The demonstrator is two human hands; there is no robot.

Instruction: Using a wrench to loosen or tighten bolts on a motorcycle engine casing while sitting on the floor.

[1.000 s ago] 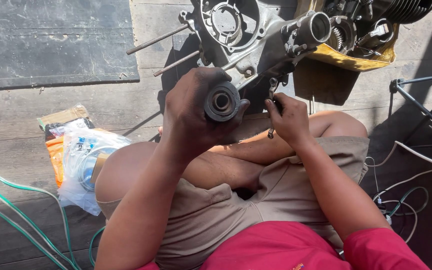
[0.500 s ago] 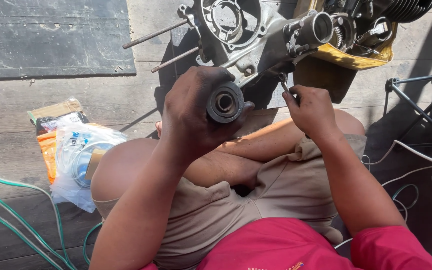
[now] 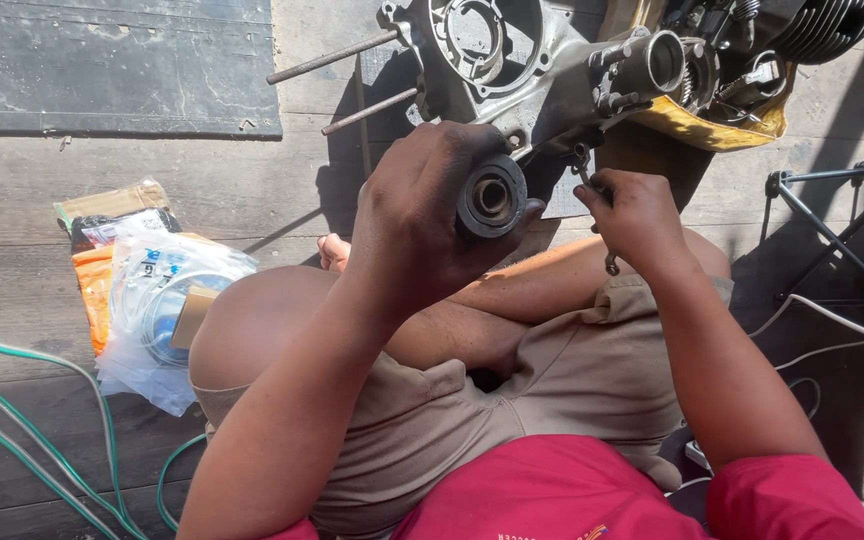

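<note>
Clear plastic parts bags [image 3: 167, 305] are lying on the plank floor [image 3: 42, 220] at the left. The left hand [image 3: 422, 215] is gripping a round black bearing-like part [image 3: 492, 197], fingers wrapped tight, bore turned up for viewing. The right hand [image 3: 635, 215] is closing around a small wrench [image 3: 592, 195], working it at the engine casing [image 3: 542, 70] just above.

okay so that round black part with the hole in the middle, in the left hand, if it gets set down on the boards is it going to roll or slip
The round part looks like thick metal, so probably heavy for its size and rigid. On its edge it would likely roll across the boards; flat, it should sit still. The left hand looks dark with grime, so it may be greasy and slippery.
</note>
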